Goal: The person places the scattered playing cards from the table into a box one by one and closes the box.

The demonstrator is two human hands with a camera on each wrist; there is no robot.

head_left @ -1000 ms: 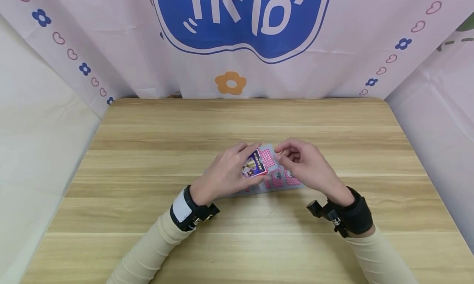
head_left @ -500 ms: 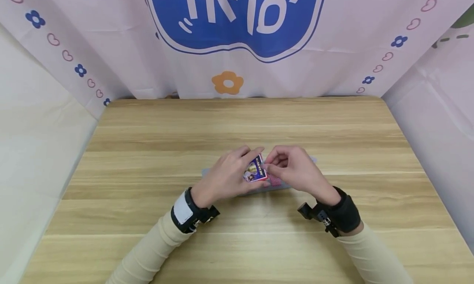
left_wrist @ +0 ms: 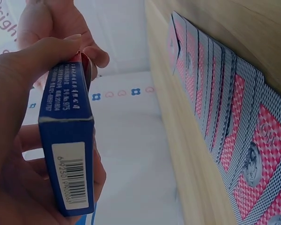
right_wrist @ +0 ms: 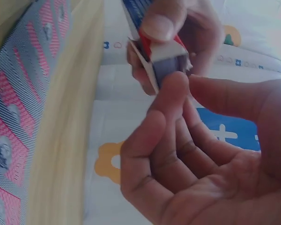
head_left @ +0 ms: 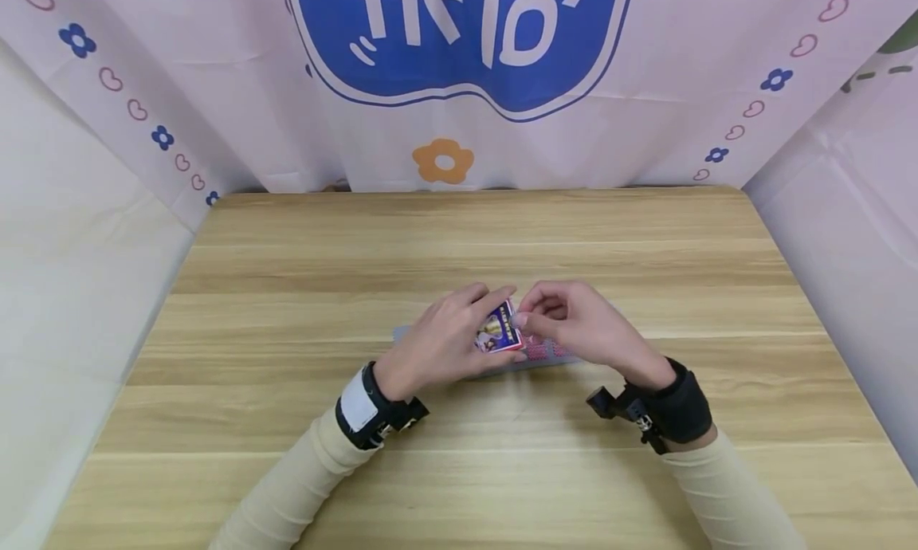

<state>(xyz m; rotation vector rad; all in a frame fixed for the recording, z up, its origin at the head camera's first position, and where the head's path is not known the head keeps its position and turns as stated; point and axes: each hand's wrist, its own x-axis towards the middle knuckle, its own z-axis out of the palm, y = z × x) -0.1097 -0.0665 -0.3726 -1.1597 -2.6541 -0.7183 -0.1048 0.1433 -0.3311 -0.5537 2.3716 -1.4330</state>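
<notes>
A blue playing card box point(head_left: 496, 329) with a gold picture on its front is in my left hand point(head_left: 445, 339), above the table. In the left wrist view the box's point(left_wrist: 68, 140) barcode end faces the camera, with thumb and fingers gripping its sides. My right hand point(head_left: 584, 327) is at the other end, where thumb and index finger pinch the edge of the opened flap. From the right wrist the box's mouth point(right_wrist: 166, 65) shows torn white flaps and a dark inside. Below both hands lies a fanned row of playing cards point(left_wrist: 225, 108), checked red backs up.
The cards point(right_wrist: 14, 108) overlap in a long strip on the wooden table point(head_left: 459, 478). A white cloth point(head_left: 215, 80) with blue and orange prints hangs behind the table's far edge. Each wrist wears a black strap with a small camera point(head_left: 409, 413).
My right hand has moved left and slightly down, from beside the box to its open end. The left hand still holds the box, moved slightly lower.
</notes>
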